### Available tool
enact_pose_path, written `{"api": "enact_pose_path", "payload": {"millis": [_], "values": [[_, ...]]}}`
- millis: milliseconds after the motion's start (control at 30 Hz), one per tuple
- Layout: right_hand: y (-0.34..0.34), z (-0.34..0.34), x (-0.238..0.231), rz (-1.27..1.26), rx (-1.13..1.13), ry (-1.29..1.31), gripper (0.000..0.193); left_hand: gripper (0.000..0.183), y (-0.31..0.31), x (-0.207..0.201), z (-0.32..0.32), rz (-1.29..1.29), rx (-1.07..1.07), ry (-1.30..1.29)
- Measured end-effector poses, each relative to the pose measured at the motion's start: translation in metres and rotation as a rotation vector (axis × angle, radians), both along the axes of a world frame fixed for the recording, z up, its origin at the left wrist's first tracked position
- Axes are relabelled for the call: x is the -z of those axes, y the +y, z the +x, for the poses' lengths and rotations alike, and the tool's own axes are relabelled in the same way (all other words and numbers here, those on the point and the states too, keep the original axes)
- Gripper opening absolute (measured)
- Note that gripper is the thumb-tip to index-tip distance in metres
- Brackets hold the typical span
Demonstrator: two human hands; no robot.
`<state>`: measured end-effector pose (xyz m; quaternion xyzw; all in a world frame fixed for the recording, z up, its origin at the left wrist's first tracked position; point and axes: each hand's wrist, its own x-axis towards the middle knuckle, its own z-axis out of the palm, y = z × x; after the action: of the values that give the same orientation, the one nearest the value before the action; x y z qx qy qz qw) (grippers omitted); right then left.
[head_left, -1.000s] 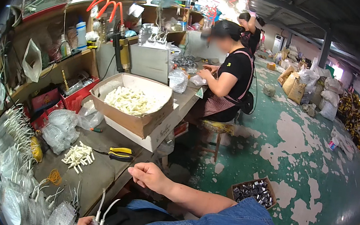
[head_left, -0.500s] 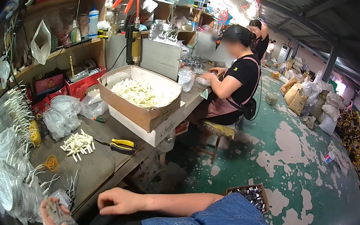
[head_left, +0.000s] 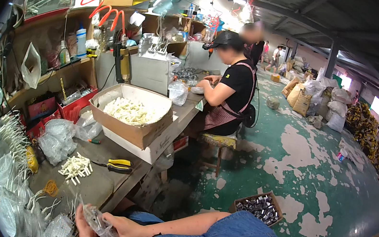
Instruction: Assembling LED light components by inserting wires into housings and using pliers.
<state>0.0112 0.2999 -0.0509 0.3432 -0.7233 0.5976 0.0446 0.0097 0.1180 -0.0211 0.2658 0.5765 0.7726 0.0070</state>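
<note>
Low in the view, my left hand is wrapped round a small item in clear plastic wrap; what lies inside cannot be made out. The fingers of my right hand close on its right side. On the bench to the left lie many wrapped pieces with white leads, and one bubble-wrapped piece rests beside my left hand. A pile of short cream-coloured tubes, yellow-and-black pliers and a coil of orange cord lie farther up the bench.
A cardboard box of cream pieces stands on a white box at the bench edge. On the floor to the right is a carton of small dark parts. A co-worker sits at the bench ahead; sacks line the floor beyond.
My right hand has moved left and down onto the wrapped item. My left hand has lifted it up and to the right. The view has turned slightly right.
</note>
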Motion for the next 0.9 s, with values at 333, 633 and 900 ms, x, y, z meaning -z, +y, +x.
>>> {"api": "enact_pose_path", "payload": {"millis": [333,633,900], "values": [[0.000,0.002,-0.006,0.219,-0.025,0.001,0.073,0.094,-0.016,0.043,-0.004,-0.166,0.036,-0.006],[-0.010,-0.010,0.008,0.270,-0.151,-0.015,0.081,0.080,-0.025,0.032,0.006,-0.219,-0.022,0.023],[-0.013,-0.018,0.024,0.322,-0.132,-0.080,0.071,0.067,-0.032,0.011,0.016,-0.264,-0.051,0.045]]}}
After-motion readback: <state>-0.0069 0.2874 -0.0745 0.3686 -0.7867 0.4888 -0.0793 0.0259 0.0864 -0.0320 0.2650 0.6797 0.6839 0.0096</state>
